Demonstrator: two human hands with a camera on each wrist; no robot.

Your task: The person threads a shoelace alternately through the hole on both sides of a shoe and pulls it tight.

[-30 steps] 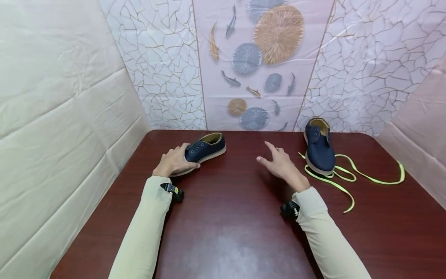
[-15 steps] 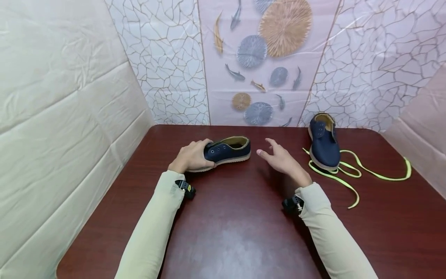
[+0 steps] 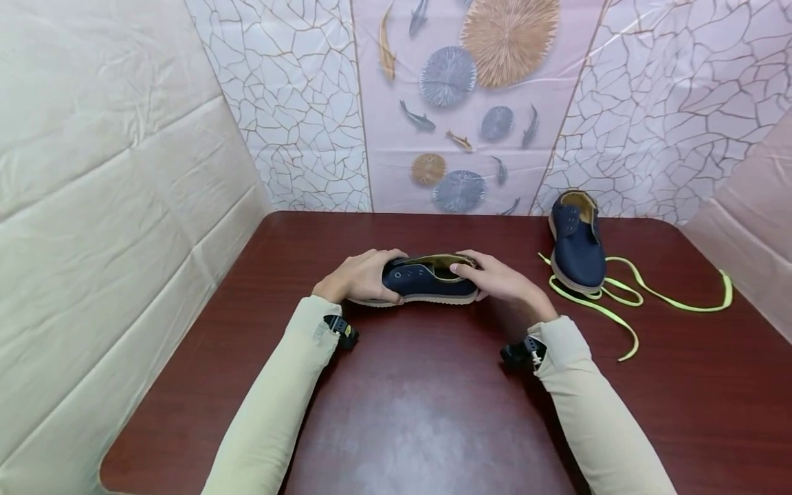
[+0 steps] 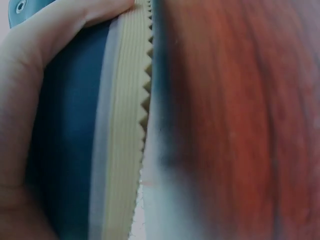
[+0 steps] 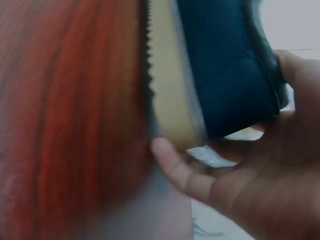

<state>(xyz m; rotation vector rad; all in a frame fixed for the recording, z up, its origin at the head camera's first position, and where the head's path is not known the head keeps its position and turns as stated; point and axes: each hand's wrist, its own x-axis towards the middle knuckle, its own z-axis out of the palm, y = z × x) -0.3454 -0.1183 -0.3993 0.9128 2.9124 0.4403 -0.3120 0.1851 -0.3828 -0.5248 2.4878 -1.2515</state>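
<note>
A navy shoe with a pale sole lies sideways between both hands in the head view, toe to the left, no lace in its eyelets. My left hand grips the toe end from above, thumb along the near side. In the left wrist view the thumb reaches the ridged sole. My right hand holds the heel end, its thumb over the rim of the opening. From the right wrist, one fingertip touches the sole under the heel. The sole's jagged edge is close to the tabletop.
A second navy shoe stands at the back right, toe toward me. A yellow-green shoelace lies loose around and beneath its toe. Fabric-covered walls close off the table's back and both sides.
My left hand has brought the shoe right and turned it to lie nearly straight across. The right hand, earlier apart from it with spread fingers, now grips the heel.
</note>
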